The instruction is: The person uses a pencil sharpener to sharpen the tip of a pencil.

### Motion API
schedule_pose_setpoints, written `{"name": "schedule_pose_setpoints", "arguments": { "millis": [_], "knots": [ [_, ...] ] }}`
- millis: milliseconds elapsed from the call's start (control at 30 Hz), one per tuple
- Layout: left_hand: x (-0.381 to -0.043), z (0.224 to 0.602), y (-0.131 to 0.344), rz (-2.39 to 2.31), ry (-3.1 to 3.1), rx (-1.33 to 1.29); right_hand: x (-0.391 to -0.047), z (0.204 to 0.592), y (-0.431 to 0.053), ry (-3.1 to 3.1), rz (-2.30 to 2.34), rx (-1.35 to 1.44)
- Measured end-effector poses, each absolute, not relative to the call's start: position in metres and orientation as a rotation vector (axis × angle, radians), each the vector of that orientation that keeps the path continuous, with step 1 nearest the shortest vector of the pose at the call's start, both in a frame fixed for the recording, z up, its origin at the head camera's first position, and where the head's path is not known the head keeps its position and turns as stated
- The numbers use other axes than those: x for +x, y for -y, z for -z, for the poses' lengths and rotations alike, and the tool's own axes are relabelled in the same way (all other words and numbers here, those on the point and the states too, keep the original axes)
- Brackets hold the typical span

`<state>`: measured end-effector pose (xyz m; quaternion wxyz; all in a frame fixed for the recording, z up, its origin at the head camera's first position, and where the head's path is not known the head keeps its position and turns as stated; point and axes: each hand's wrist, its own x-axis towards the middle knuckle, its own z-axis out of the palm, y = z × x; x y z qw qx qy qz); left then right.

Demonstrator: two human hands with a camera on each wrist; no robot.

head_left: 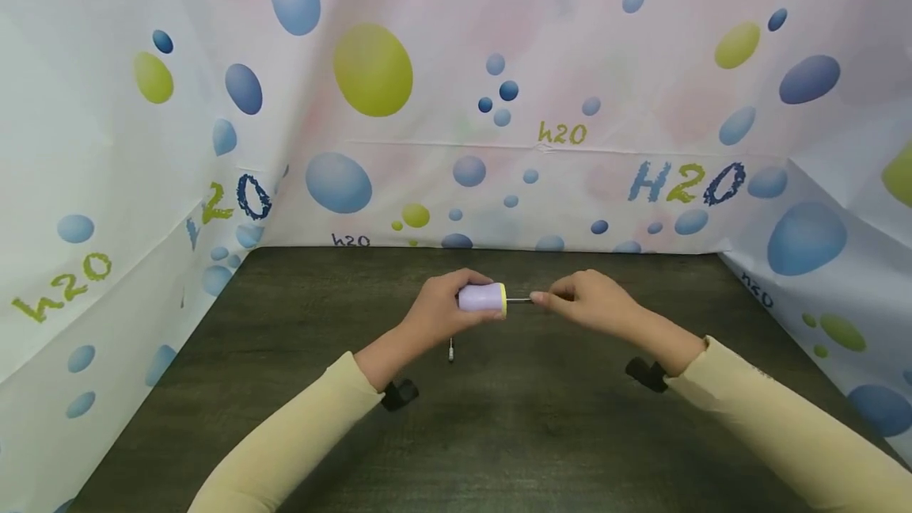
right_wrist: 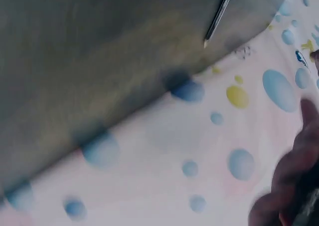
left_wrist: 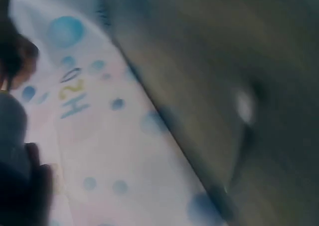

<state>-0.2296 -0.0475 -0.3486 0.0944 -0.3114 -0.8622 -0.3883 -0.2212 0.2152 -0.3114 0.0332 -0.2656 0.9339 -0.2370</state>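
In the head view, a screwdriver with a lavender handle and a yellow rim is held level above the table. My left hand grips the handle, fingers and thumb curled round it. From its yellow end a thin metal shaft points right, and my right hand pinches the shaft's far end between thumb and fingers. In the left wrist view the handle appears dark at the left edge. A slim metal rod with a pointed tip lies on the table; the head view shows only its near end, below my left hand.
The dark wood-look table stretches under both arms. White sheeting with blue and green drops rises at the back and both sides. A black strap piece shows below each wrist. Both wrist views are blurred.
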Motion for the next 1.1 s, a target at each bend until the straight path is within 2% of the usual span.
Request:
{"name": "schedule_pose_setpoints", "arguments": {
  "millis": [133,400,500,567,667,800,900,1100],
  "knots": [
    [-0.235,0.339,0.050,1.563,2.755,-0.636,-0.215,0.311,-0.214,-3.302,0.362,-1.131],
    [-0.238,0.335,0.059,2.270,2.808,-0.455,-0.221,0.323,-0.214,-3.529,-0.072,-2.225],
    [-0.235,0.336,0.058,2.423,2.815,-0.484,-0.223,0.326,-0.214,-3.535,-0.148,-2.444],
    [-0.232,0.337,0.056,2.496,2.823,-0.476,-0.224,0.328,-0.212,-3.542,-0.166,-2.484],
    [-0.228,0.343,0.055,2.519,2.832,-0.416,-0.223,0.329,-0.209,-3.554,-0.116,-2.406],
    [-0.227,0.355,0.055,2.396,2.848,-0.409,-0.219,0.333,-0.204,-3.569,0.029,-2.121],
    [-0.225,0.363,0.053,2.188,2.853,-0.451,-0.215,0.336,-0.202,-3.560,0.154,-1.797],
    [-0.219,0.368,0.047,1.639,2.779,-0.564,-0.208,0.339,-0.201,-3.243,0.536,-0.980]
  ]
}}
